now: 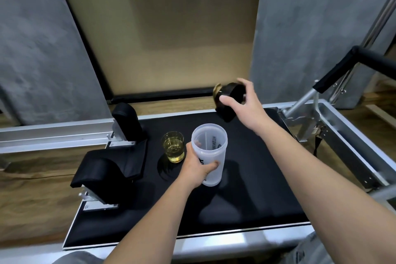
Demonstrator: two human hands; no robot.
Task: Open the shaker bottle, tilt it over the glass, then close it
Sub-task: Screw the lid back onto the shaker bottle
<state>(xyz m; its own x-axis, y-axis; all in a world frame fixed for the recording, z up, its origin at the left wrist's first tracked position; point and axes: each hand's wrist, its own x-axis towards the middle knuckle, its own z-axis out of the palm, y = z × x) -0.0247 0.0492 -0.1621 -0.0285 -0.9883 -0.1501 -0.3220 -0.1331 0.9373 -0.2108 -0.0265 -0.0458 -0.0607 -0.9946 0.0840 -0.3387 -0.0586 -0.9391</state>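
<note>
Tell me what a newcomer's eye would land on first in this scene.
First, the translucent shaker bottle at the centre of the black padded platform, open-topped and gripped by the left hand. Next, the black lid held up by the right hand beyond and to the right. Just left of the bottle stands a small glass of yellowish liquid.

Translucent shaker bottle [211, 154] stands upright, lidless, just beside the glass [174, 146] of yellow liquid.

On the padded platform [246, 199], the glass [173, 147] stands just left of the shaker bottle [211, 156], lid [230, 100] behind.
</note>
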